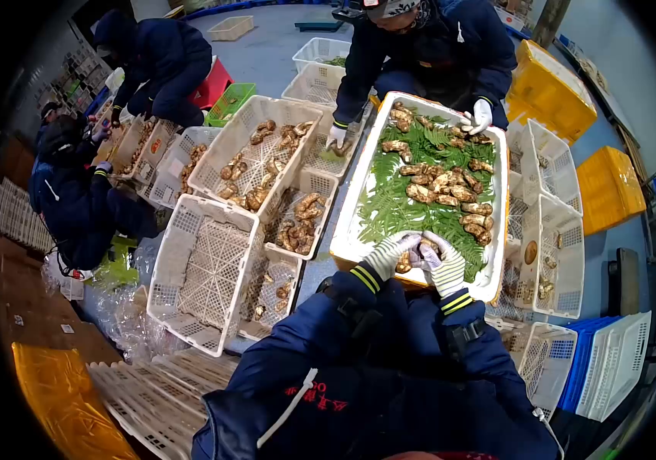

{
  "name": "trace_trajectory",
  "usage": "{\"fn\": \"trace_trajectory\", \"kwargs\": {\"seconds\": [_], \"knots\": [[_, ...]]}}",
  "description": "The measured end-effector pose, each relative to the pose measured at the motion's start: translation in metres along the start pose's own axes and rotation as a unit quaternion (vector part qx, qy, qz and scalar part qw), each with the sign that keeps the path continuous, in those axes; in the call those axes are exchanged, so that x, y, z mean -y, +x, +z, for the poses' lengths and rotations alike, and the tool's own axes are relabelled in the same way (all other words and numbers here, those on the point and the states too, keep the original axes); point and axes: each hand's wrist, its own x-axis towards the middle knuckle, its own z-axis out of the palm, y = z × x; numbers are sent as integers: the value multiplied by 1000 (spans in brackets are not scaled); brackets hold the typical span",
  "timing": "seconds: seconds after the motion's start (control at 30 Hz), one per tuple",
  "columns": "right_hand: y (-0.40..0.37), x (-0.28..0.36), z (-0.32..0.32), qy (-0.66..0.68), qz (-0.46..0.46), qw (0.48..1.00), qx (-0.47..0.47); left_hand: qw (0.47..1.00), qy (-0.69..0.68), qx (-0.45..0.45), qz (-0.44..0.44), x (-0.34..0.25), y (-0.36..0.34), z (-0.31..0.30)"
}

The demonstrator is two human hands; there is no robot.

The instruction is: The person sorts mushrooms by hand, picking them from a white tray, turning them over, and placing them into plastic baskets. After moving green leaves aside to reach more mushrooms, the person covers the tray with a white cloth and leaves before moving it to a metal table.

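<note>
My left hand [391,255] and my right hand [445,266], both in striped gloves, meet over the near edge of a white foam box [351,222]. Their fingers close together around a brown mushroom [429,245], partly hidden by the gloves. Another mushroom [403,263] lies just beside my left hand. Green fern leaves [397,207] line the box, and several mushrooms [447,182] rest on them in the middle and along the right side. Across the box, a co-worker's white-gloved hand [478,116] touches the far rim area.
Crates with mushrooms [255,165] stand left of the box, beside an empty-looking crate [203,268]. More crates [558,253] and yellow-wrapped boxes [550,92] are at the right. The co-worker [427,57] sits opposite; other people [163,65] work at the upper left.
</note>
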Motion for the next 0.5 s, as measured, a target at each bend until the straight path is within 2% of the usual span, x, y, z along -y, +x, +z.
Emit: {"fn": "trace_trajectory", "kwargs": {"seconds": [0.03, 0.07, 0.13, 0.17, 0.23, 0.27, 0.4, 0.43, 0.5], "knots": [[1, -4, 0, 24, -1, 1000, 1, 1000, 3, 10, -3, 1, 2, -1], [0, -7, 0, -11, 0, 1000, -18, 1000, 2, 11, -13, 4, 3, -3], [-2, 19, -3, -129, -30, 991, -33, 999, 7, 21, -28, 0, 1, 1], [-3, 32, -5, -187, -44, 980, -44, 999, 30, 14, -5, 2, 2, 3], [-1, 19, -2, -118, -10, 992, -51, 997, 36, 34, -53, -11, -4, 6], [-4, 17, -5, -172, -22, 983, -63, 997, 54, 5, -53, -16, -8, 14], [-2, 27, -4, -140, -20, 987, -71, 997, 59, 25, -41, -8, -1, 7], [-1, 26, -2, -14, 27, 999, -42, 995, 87, 36, -13, -4, 3, 2], [-4, 38, -8, -62, 52, 997, -15, 995, 69, 46, -57, -6, 1, -6]]}}
